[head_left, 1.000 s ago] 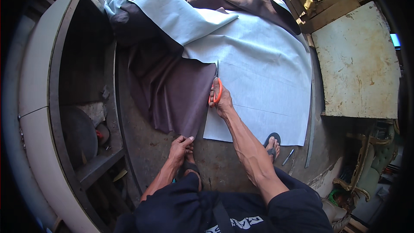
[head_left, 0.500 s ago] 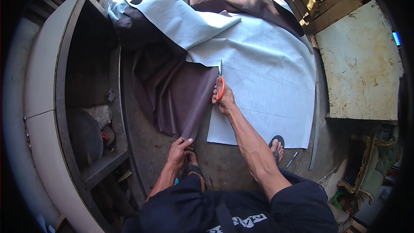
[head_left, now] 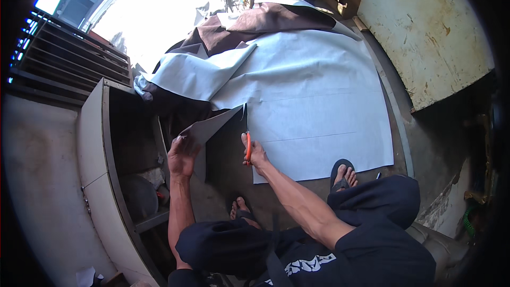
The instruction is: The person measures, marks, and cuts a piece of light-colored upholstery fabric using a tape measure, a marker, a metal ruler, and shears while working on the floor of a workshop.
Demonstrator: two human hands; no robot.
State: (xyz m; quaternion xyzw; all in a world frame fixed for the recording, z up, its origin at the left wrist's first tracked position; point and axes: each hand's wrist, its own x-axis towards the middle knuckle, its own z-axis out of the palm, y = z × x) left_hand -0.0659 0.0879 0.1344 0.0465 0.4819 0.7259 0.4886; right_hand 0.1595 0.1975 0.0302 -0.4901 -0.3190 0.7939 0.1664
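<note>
A large sheet of upholstery material point(head_left: 319, 111), brown on one face and pale with ruled lines on the other, is spread on the floor. My right hand point(head_left: 256, 154) grips orange-handled scissors point(head_left: 248, 148) at the sheet's cut left edge, with the blades pointing away from me. The left hand point(head_left: 182, 155) is closed on the cut-off side of the sheet, holding that flap point(head_left: 212, 125) raised to the left. Between flap and main piece a gap of dark floor shows, narrowing to a point beyond the blade tips. How far apart the blades are is hard to see.
An open cabinet frame point(head_left: 109, 143) lies along the left, beside a slatted rack point(head_left: 69, 53). Bunched brown material point(head_left: 276, 18) lies at the far end. A stained pale board point(head_left: 425, 32) stands at right. My sandaled foot point(head_left: 342, 175) rests at the sheet's near edge.
My left hand has lifted the flap up and away to the left. The right hand and scissors have drawn back toward me from the cut. The whole view has tilted farther ahead.
</note>
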